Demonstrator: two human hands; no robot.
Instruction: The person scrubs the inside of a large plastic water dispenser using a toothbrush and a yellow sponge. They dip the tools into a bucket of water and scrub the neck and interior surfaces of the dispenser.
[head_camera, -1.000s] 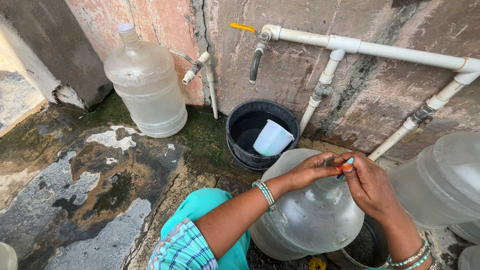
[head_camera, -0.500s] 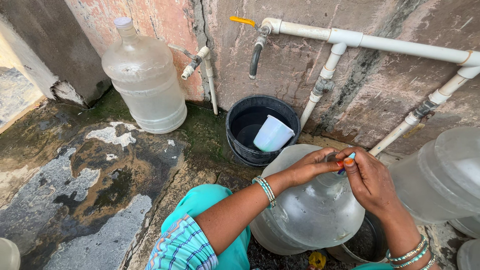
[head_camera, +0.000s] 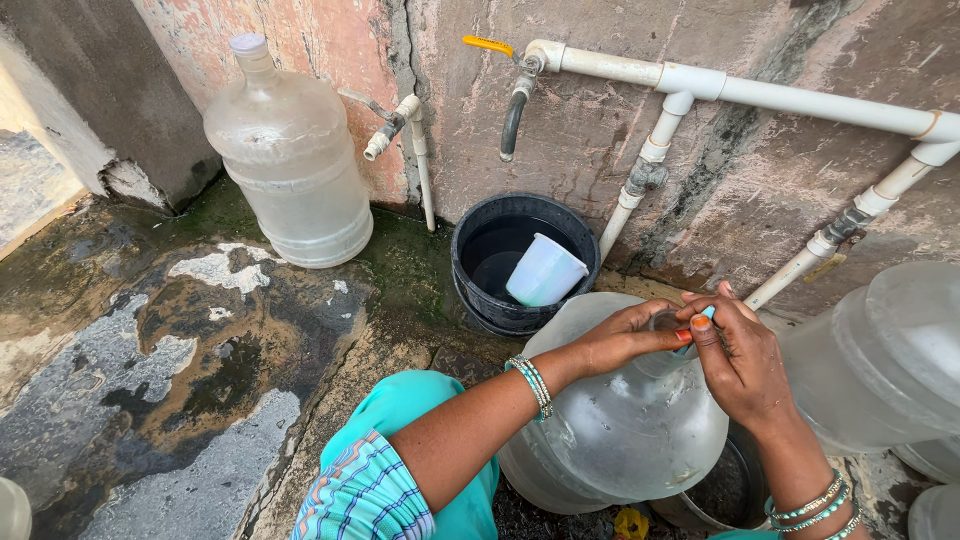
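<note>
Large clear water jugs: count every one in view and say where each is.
3 clear: one capped jug upright against the wall at left, one tilted jug under both hands, one jug at right. Partial shapes at the bottom corners may be more.

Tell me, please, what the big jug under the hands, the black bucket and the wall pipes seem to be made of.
Big jug: likely clear plastic with a cloudy, scuffed finish; you see through it, and both hands, left hand and right hand, are at its neck. Black bucket: probably matte plastic, thin rolled rim. Wall pipes: seemingly white plastic, smooth, with moulded joints and metal valves.
</note>
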